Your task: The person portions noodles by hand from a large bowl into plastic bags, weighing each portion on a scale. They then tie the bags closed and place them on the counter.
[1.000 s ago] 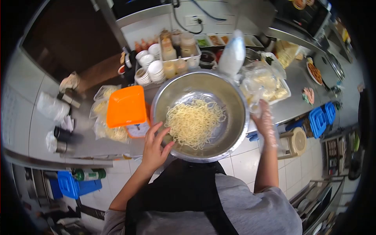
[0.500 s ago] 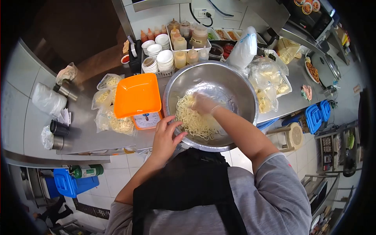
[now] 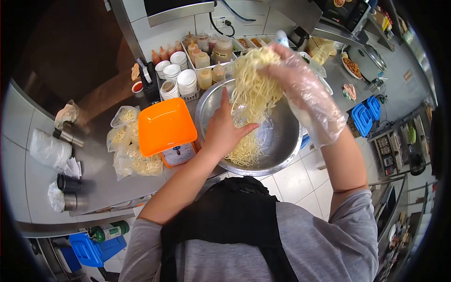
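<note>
My right hand (image 3: 286,70), in a clear plastic glove, is closed on a clump of noodles (image 3: 256,82) lifted above a large steel bowl (image 3: 286,152). Strands hang from the clump down into the bowl, where loose noodles (image 3: 246,152) lie on the near left side. Bare, with thumb and fingers spread, my left hand (image 3: 225,129) is over the bowl's left part, near the hanging strands; it holds nothing. Left of the bowl stands a kitchen scale (image 3: 178,153) with an orange pan (image 3: 167,124) on top.
Bags of noodles (image 3: 141,160) lie left of the scale. Behind are stacked white cups (image 3: 187,82) and sauce bottles (image 3: 202,60) in a tray. A plate of food (image 3: 351,66) sits at the far right of the counter, with blue bins (image 3: 361,120) below.
My right hand has risen out of the bowl, up and to the right, with a clump of noodles. My left hand has moved from the rim to over the bowl, fingers spreading.
</note>
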Demonstrator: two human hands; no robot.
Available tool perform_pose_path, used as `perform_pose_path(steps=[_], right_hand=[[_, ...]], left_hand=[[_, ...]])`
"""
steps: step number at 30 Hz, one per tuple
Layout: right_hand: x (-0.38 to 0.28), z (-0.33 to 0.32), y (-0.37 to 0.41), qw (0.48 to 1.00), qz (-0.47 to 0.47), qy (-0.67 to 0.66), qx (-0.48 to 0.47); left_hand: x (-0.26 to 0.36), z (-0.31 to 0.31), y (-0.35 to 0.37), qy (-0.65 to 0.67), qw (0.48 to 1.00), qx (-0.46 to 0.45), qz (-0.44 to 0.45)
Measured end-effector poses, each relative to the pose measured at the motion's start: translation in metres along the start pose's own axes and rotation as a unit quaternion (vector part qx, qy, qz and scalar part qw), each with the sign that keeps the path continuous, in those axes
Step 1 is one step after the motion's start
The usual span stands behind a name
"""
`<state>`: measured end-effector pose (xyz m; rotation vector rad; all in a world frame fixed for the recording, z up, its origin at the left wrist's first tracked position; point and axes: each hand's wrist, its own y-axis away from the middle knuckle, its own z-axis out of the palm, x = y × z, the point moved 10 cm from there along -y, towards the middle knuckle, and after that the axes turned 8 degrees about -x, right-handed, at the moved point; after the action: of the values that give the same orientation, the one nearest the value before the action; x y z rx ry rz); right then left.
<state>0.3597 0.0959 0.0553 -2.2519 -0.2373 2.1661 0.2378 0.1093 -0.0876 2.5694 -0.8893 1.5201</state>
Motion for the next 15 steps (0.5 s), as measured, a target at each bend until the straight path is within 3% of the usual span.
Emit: perform_pose_path(steps=[3, 4, 6, 8, 9, 11, 12, 15], right_hand=[[-0.022, -0.016, -0.014, 0.998, -0.029, -0.053, -0.005], [-0.03, -0.023, -0.011, 0.999, -0.007, -0.025, 0.033], [-0.048, -0.023, -0.017, 0.995, -0.019, -0.09, 0.026], [-0.064, -0.034, -0.023, 0.991, -0.042, -0.112, 0.059], [-0.085, -0.001, -0.01, 0.991, 0.013, -0.11, 0.076], [-0.112, 0.006, -0.014, 0.985, -0.044, -0.141, 0.09], [-0.125, 0.018, -0.008, 0.983, -0.029, -0.128, 0.131], [-0.16, 0.035, -0.016, 0.989, -0.082, -0.103, 0.07]], left_hand=[[-0.004, 0.017, -0.007, 0.012, 0.999, -0.047, 0.01], [-0.002, 0.015, -0.006, 0.0, 0.999, -0.015, 0.049], [0.009, 0.011, -0.002, -0.011, 0.996, 0.011, 0.091], [0.001, -0.003, 0.003, 0.207, 0.977, 0.04, 0.035], [0.005, -0.006, 0.003, 0.207, 0.977, 0.038, 0.035], [0.026, -0.021, 0.001, 0.237, 0.961, 0.052, 0.134], [0.026, -0.024, -0.005, 0.237, 0.961, 0.053, 0.132], [0.046, -0.025, -0.029, 0.126, 0.974, 0.029, 0.186]])
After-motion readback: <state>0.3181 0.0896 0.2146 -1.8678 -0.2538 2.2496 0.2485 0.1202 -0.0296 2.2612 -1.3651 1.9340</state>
